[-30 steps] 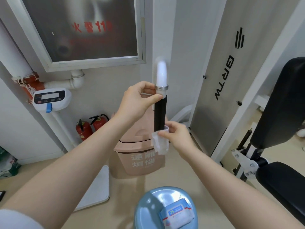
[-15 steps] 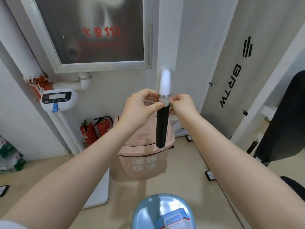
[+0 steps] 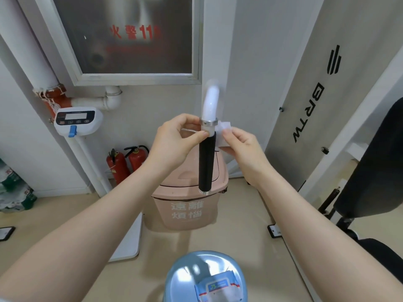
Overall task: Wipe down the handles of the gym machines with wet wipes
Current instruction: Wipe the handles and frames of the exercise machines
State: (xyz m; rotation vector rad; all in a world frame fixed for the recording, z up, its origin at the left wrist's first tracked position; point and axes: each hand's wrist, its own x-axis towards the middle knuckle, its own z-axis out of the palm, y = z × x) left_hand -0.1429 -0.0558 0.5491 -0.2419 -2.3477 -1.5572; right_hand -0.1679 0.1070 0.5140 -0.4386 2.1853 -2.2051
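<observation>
The right hand (image 3: 241, 147), pinching the wipe (image 3: 223, 132), had drawn off the handle (image 3: 207, 164); the left hand (image 3: 174, 140) stayed gripping its collar.

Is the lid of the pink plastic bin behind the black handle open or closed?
Closed. The pink plastic bin has its lid lying flat on the rim, with no gap visible.

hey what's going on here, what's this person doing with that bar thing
A person is cleaning a gym machine handle, a hanging bar with a black grip. The left hand pinches it just below the metal collar to steady it, while the right hand holds a wet wipe beside the top of the grip. A wipes pack sits on a blue stool below.
</observation>
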